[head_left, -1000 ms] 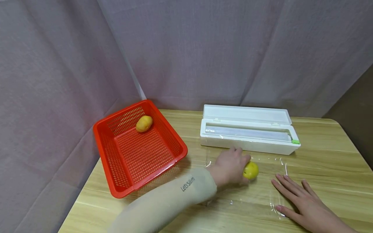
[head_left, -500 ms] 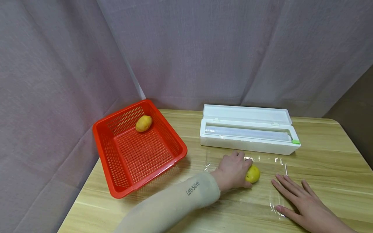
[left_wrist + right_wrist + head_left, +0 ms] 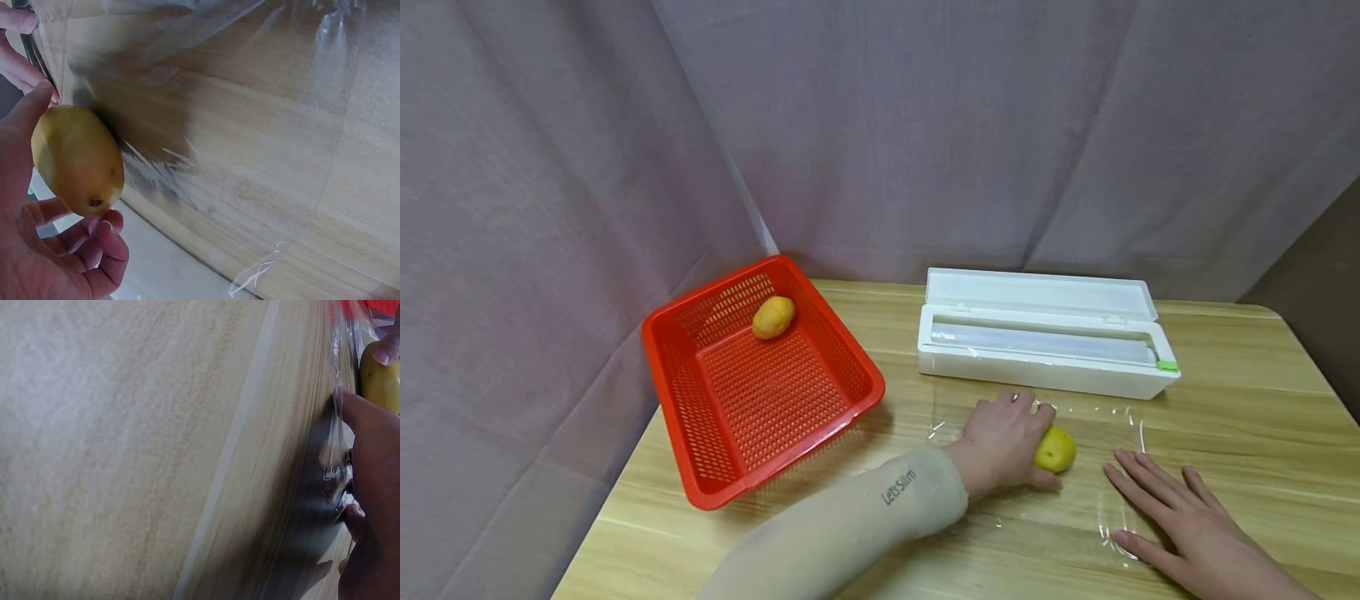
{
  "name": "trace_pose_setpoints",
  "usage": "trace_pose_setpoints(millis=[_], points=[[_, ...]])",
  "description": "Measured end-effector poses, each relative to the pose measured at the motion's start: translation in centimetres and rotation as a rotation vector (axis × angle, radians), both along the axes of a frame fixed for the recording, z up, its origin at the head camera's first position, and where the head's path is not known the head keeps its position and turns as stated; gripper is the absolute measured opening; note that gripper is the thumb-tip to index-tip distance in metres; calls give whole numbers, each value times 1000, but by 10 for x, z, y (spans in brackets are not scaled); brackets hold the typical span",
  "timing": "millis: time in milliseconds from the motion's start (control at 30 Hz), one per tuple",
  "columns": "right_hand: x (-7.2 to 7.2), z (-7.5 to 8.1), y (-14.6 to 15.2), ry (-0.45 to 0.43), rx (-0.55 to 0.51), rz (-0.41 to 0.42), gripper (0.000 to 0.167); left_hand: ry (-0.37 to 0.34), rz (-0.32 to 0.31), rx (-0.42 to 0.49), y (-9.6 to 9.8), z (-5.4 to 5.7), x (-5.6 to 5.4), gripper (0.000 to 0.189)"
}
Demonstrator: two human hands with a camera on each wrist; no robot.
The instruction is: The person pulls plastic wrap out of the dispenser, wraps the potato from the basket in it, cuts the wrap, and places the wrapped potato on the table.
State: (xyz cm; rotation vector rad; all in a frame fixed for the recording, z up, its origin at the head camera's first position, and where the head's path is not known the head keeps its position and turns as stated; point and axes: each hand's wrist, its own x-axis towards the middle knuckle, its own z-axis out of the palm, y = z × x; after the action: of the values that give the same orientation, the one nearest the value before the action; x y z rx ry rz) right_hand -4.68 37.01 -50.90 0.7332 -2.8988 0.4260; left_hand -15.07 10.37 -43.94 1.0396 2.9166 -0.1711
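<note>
A yellow potato (image 3: 1055, 449) lies over a sheet of clear cling film (image 3: 1045, 521) on the wooden table. My left hand (image 3: 1006, 442) grips it between thumb and fingers from its left side. In the left wrist view the potato (image 3: 78, 161) shows a small dark spot at its near end, with fingertips (image 3: 111, 220) curled against it. My right hand (image 3: 1195, 521) rests with spread, straight fingers at the film's right edge. From the right wrist, the thumb of that hand (image 3: 375, 456) touches the wrinkled film edge.
Behind the hands stands a white cling film dispenser (image 3: 1045, 379), lid up, with a roll (image 3: 1037, 340) inside and a green piece at its right end. A red plastic basket (image 3: 703, 492) on the left holds another potato (image 3: 773, 317). Grey curtains (image 3: 880, 142) hang behind the table.
My left hand has shifted the potato slightly right and toward me over the film. The right hand stays in place.
</note>
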Motion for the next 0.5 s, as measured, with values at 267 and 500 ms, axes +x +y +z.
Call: trace_pose_setpoints(millis=[267, 500], points=[[1, 2, 0, -7, -11, -6, 87, -28, -13, 44, -9, 8, -1, 79], [1, 1, 1, -13, -20, 0, 85, 23, -68, 79, -25, 14, 2, 75]])
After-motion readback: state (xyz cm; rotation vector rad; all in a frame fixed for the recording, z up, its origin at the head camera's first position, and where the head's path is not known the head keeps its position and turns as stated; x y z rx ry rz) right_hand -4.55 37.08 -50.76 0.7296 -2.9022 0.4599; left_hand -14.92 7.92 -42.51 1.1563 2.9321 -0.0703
